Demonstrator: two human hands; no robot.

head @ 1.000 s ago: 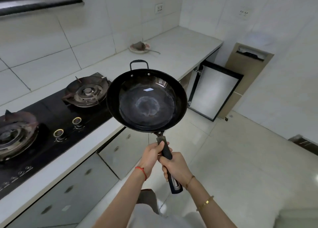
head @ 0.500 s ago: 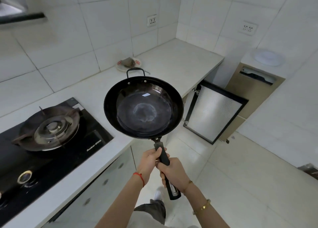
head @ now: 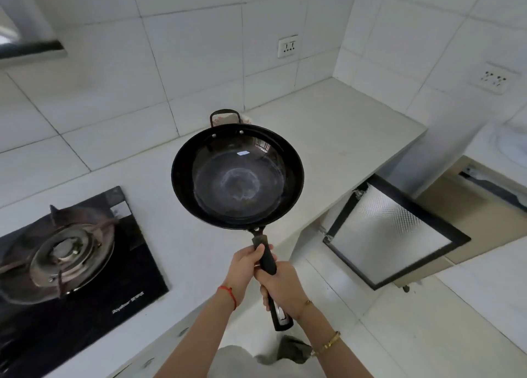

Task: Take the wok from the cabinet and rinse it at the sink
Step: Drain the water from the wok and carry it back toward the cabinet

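A black wok [head: 238, 178] with a pale ring mark in its bowl and a small loop handle at its far rim hangs level over the white counter [head: 328, 126]. Its long black handle points back at me. My left hand [head: 245, 266] wraps the handle close to the bowl. Just behind it, my right hand [head: 282, 288] grips the handle nearer its end. An open cabinet door [head: 390, 235] with a frosted panel and black frame stands out below the counter at the right. No sink is in view.
A black gas hob [head: 85, 292] with a metal burner [head: 68, 252] lies on the counter at left. A small plate [head: 245, 118] sits against the tiled wall, mostly hidden behind the wok. A range hood edge [head: 31, 50] shows upper left. Tiled floor [head: 427, 335] spreads at right.
The view has swung right along the counter: the hob slid left and one burner left the frame. The wok, held in both hands throughout, rose and now covers the plate.
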